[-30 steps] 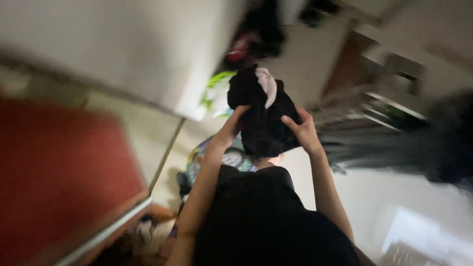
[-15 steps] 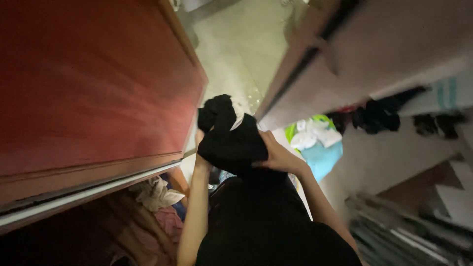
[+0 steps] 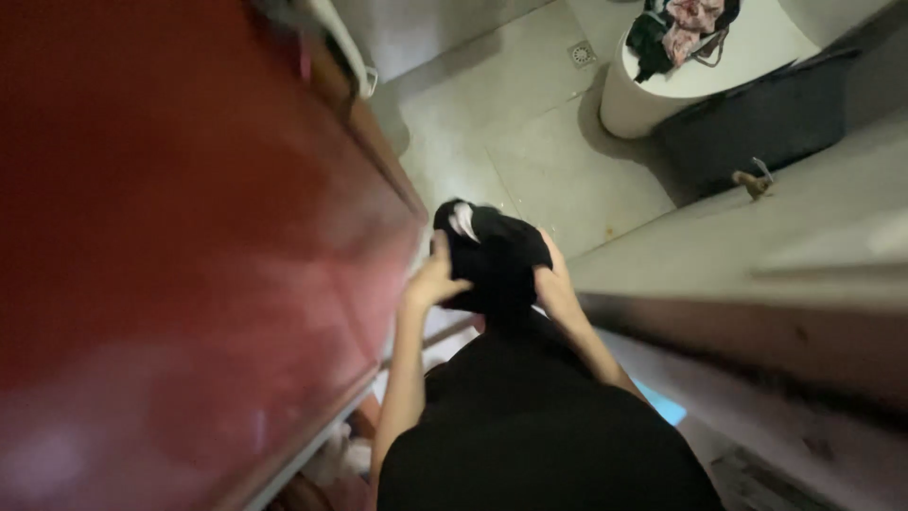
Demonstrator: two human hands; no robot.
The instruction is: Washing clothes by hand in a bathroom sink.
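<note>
A person in a black top held a bunched black garment (image 3: 494,257) out in front of the chest, above pale floor tiles (image 3: 530,151). The left hand (image 3: 433,280) was closed on its near left edge, and the right hand (image 3: 554,281) gripped its right side, fingers mostly buried in the cloth. The bundle looked soft, light and limp, likely to sag wherever unsupported, so a grasp at both edges suited it. Crumpled into a lump, it showed no clear long axis; a pale patch (image 3: 463,220) faced up at its far end. A red cabinet panel (image 3: 180,255) stood at left. Farther off, a white round tub (image 3: 653,90) carried heaped clothes (image 3: 683,24).
</note>
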